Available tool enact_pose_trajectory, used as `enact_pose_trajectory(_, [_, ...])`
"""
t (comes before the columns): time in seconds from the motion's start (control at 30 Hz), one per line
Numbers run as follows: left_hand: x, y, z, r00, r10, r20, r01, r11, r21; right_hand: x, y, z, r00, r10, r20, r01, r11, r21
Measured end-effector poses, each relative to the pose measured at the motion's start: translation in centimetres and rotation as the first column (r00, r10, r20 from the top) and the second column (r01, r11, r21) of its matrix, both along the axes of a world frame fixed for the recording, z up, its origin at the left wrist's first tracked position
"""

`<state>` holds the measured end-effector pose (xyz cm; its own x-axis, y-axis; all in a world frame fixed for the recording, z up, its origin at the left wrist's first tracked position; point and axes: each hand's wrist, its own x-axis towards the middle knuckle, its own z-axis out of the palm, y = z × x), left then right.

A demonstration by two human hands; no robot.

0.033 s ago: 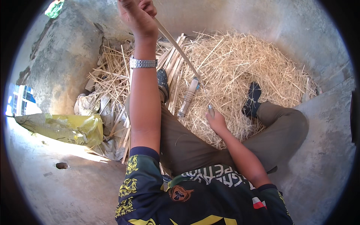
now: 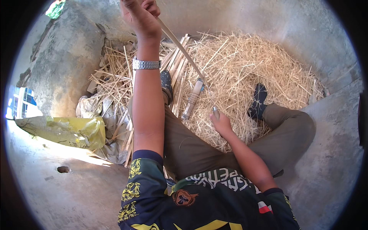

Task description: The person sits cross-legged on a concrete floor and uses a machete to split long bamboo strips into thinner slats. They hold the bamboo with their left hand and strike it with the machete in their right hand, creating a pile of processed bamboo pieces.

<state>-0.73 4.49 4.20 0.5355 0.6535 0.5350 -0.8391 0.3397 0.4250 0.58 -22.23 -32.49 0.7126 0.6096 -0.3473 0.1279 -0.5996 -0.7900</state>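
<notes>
Left hand [image 2: 141, 17] curls around a pale strip [image 2: 182, 48], right hand [image 2: 221, 124] closes on a tool handle [image 2: 216, 112]; nothing has visibly shifted, so work stands unadvanced.

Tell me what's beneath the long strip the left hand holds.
Beneath the strip lie pale sticks and a heap of shavings. The spots directly behind it, and the surface under the heap, are hidden.
</notes>
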Motion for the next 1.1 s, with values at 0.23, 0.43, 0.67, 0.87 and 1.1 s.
enact_pose_trajectory(0.23, [1.8,-0.6,-0.8,0.847,0.529,-0.061,-0.466,0.792,0.394,1.1,0.5,3.0,0.706,-0.068,-0.705,0.239,0.96,0.147])
enact_pose_trajectory(0.43, [2.4,-1.3,0.1,0.86,0.506,-0.068,-0.429,0.788,0.442,2.1,0.0,4.7,0.311,0.03,-0.95,0.47,0.864,0.18])
enact_pose_trajectory(0.67, [2.4,-2.1,-1.2,0.857,0.51,-0.074,-0.433,0.79,0.433,-0.3,0.5,5.3,0.977,-0.174,-0.123,0.202,0.942,0.268])
enact_pose_trajectory(0.87, [1.9,-1.9,-1.0,0.804,0.594,0.002,-0.506,0.682,0.528,-0.8,-0.1,9.2,0.964,-0.256,0.077,0.165,0.795,0.585])
enact_pose_trajectory(1.1, [2.2,-3.1,0.1,0.8,0.599,-0.034,-0.512,0.711,0.483,0.5,-0.6,4.8,0.987,-0.124,0.106,0.114,0.989,0.093])
